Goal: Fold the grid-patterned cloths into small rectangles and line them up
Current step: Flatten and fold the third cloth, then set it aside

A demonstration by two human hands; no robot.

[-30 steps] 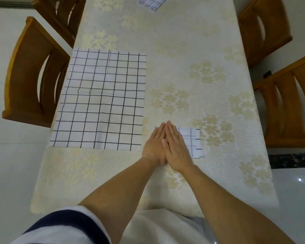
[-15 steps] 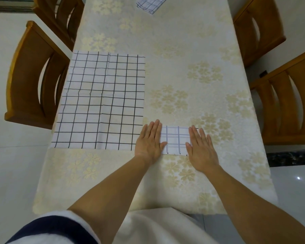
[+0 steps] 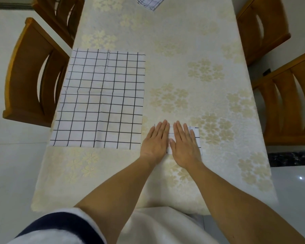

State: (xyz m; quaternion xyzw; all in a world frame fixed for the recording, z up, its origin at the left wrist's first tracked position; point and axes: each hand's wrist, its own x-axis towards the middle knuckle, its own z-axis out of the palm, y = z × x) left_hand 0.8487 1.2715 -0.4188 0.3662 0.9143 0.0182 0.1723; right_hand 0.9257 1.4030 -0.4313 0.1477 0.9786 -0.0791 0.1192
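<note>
Head view. A table (image 3: 183, 59) under a pale flower-patterned covering was seen lengthwise, with wooden chairs drawn up on both long sides: two at the left edge (image 3: 30, 76) and two at the right edge (image 3: 289, 103).

A small folded grid cloth (image 3: 196, 136) was noted close to the near edge, a little right of the middle. Most of it was covered by the hands. Only a strip between them and its right end could be seen.

The left hand (image 3: 156, 138) was laid palm down at the left end of that cloth. Its fingers were held straight and close together, pointing toward the far edge. Whether the whole palm lay on cloth or partly on the table covering could not be told.

The right hand (image 3: 184, 143) was pressed flat on the cloth just beside the left hand. Its fingers were straight and slightly apart. Nothing was gripped by either hand.

A large unfolded grid cloth (image 3: 102, 103) was spread flat along the left edge. Crease lines were visible across it. Its near right corner lay just beside the left hand.

A third grid cloth (image 3: 151, 2) was seen toward the far edge, cut off by the frame.

A white sleeve with a dark band (image 3: 60, 226) was seen at the bottom left.
</note>
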